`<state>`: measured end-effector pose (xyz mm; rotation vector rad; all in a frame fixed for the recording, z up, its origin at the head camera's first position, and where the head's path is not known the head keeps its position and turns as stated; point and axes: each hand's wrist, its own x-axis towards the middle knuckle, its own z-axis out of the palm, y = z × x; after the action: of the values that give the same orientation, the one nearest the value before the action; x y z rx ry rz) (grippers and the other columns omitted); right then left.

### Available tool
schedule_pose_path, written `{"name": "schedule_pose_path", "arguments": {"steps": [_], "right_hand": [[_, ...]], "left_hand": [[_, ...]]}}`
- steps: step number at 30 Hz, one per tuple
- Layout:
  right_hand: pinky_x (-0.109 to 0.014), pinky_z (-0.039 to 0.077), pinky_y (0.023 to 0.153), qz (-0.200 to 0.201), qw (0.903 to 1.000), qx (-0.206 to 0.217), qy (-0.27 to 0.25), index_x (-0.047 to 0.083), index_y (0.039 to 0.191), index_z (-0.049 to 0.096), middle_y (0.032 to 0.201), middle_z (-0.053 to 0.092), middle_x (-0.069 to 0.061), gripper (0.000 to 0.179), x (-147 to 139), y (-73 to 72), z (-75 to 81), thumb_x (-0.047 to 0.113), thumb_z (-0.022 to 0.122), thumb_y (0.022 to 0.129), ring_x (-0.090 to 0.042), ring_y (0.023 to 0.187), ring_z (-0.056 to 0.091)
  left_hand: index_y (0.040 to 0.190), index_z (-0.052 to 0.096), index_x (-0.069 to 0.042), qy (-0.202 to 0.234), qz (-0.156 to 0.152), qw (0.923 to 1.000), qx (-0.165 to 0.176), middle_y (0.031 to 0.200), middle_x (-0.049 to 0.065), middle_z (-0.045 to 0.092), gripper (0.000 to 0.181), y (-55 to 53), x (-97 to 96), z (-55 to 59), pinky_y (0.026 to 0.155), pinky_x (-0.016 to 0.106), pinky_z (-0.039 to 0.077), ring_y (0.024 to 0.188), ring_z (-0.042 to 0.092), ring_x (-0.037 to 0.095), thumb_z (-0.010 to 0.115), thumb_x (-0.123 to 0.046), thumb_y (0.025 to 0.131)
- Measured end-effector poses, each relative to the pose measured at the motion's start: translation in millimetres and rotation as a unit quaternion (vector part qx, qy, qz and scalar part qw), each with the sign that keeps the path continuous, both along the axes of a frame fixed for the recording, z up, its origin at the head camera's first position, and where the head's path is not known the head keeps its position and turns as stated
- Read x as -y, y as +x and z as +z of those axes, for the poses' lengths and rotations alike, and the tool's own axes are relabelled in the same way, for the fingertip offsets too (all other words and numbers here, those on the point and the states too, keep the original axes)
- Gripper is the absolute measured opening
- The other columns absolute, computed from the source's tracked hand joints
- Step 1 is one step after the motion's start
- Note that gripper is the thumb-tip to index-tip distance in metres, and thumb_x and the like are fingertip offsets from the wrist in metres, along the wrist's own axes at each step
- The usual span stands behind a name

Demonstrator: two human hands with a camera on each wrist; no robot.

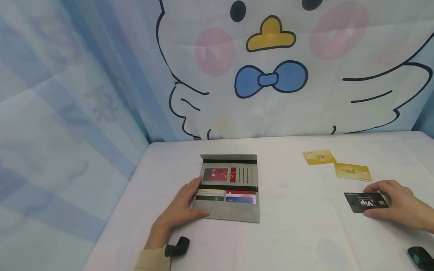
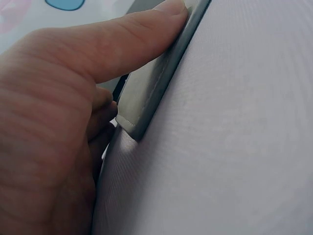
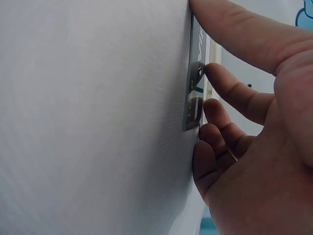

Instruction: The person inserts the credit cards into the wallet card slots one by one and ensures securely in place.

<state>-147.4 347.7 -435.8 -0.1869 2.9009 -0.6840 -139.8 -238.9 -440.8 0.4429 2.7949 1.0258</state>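
Observation:
A grey card wallet (image 1: 234,215) lies unfolded on the white table, with several cards in its slots, among them a red card (image 1: 218,174). My left hand (image 1: 181,207) holds it at the near left corner, thumb on its front part and fingers along its left edge. In the left wrist view the thumb presses on the stitched wallet (image 2: 139,98). Off to the right, my right hand (image 1: 395,205) pinches a black VIP card (image 1: 356,202) between thumb and index finger across its long edges. That black card (image 3: 194,83) is close over the table in the right wrist view.
Two gold cards lie beyond the right hand, the farther gold card (image 1: 318,157) with its corner near the closer gold card (image 1: 353,172). A patterned curtain (image 1: 268,113) hangs behind the table (image 1: 288,233) and along its left side.

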Motion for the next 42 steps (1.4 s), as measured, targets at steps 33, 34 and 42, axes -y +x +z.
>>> {"name": "schedule_pose_path", "arguments": {"steps": [33,34,42], "right_hand": [[-0.058,0.046,0.079,-0.017,0.9992,0.036,0.006,-0.015,0.119,0.040,0.105,0.051,-0.034,0.089,-1.3,-2.4,1.4,0.041,0.090,0.072,-0.041,0.090,0.050],[-0.060,0.045,0.080,-0.018,0.9992,0.035,0.006,-0.015,0.120,0.040,0.106,0.052,-0.035,0.090,-1.1,-2.7,1.0,0.041,0.090,0.072,-0.041,0.090,0.051],[-0.073,0.038,0.088,-0.017,0.9998,0.005,-0.012,-0.014,0.124,0.043,0.115,0.051,-0.041,0.075,5.2,0.2,2.9,0.019,0.089,0.076,-0.053,0.101,0.049]], "left_hand": [[0.162,0.023,-0.013,0.001,0.001,1.0000,0.001,0.166,0.007,0.023,0.109,0.3,-0.2,0.1,0.119,0.057,0.019,0.150,0.019,0.032,0.081,-0.052,0.077],[0.162,0.023,-0.013,0.001,0.001,1.0000,0.001,0.166,0.007,0.023,0.110,0.2,-0.3,0.1,0.119,0.057,0.020,0.150,0.020,0.032,0.081,-0.052,0.077],[0.162,0.023,-0.011,-0.001,0.001,1.0000,0.000,0.166,0.008,0.023,0.109,-0.6,-0.2,-0.1,0.121,0.054,0.016,0.151,0.018,0.032,0.081,-0.051,0.078]]}}
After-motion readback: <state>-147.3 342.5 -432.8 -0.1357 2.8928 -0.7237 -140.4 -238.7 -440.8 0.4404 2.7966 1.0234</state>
